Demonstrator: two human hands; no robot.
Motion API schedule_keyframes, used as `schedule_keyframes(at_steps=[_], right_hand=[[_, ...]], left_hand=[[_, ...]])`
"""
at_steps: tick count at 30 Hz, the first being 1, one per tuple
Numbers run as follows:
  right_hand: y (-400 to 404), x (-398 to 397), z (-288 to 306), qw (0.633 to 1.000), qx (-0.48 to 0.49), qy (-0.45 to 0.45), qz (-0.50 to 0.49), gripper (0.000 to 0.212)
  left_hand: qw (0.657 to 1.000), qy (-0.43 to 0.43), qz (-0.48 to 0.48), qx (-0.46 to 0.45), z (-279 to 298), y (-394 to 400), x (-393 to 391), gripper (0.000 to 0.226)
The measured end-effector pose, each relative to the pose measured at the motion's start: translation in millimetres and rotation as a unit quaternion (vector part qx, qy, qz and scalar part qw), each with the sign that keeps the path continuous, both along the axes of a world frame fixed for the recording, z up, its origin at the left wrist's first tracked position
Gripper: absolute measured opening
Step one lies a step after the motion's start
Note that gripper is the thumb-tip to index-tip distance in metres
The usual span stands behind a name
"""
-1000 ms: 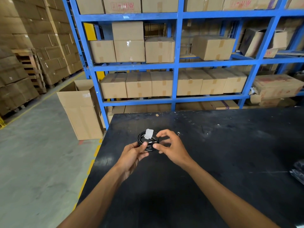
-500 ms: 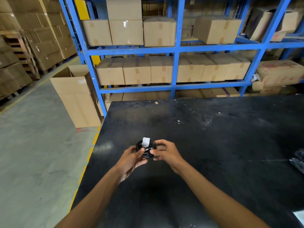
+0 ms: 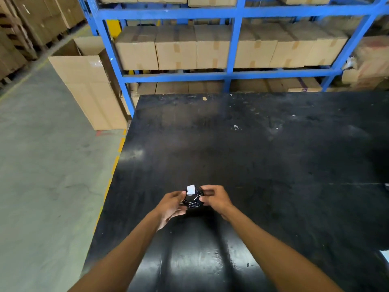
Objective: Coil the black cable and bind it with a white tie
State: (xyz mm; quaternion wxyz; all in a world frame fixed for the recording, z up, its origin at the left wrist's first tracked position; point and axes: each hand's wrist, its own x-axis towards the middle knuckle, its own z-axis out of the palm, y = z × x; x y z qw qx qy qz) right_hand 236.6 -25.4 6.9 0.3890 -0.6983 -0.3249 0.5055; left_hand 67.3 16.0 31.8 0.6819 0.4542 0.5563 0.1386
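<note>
A small coil of black cable (image 3: 192, 201) is held between both hands just above the black table (image 3: 263, 157). A white tag or tie (image 3: 191, 189) sticks up from the coil's far side. My left hand (image 3: 171, 205) grips the coil's left edge with thumb and fingers. My right hand (image 3: 215, 199) pinches its right edge, thumb toward the coil's middle. The lower part of the coil is hidden by my fingers.
An open cardboard box (image 3: 88, 81) stands on the floor left of the table. Blue shelving (image 3: 231, 74) filled with cartons runs behind the table's far edge. A dark item (image 3: 387, 185) lies at the table's right edge.
The view has tilted downward, so the hands and coil sit lower and nearer. My right fingers have closed in on the coil's right side.
</note>
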Motion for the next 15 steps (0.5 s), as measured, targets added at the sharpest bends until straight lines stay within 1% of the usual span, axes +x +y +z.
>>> schedule_keyframes(at_steps=[8, 10, 13, 15], right_hand=[[10, -13, -45, 0.998, -0.067, -0.006, -0.01, 0.047], [12, -14, -49, 0.997, -0.075, -0.006, -0.009, 0.051], [10, -16, -48, 0.997, -0.078, -0.017, 0.003, 0.049], [9, -16, -47, 0.997, -0.078, -0.002, 0.0, 0.049]], left_hand=[[0.998, 0.031, 0.006, -0.049, -37, 6, 2, 0.038], [0.998, 0.025, 0.009, -0.06, -42, 7, 2, 0.036], [0.997, 0.024, 0.009, -0.077, -46, 7, 1, 0.036], [0.997, 0.023, 0.012, -0.077, -49, 9, -1, 0.037]])
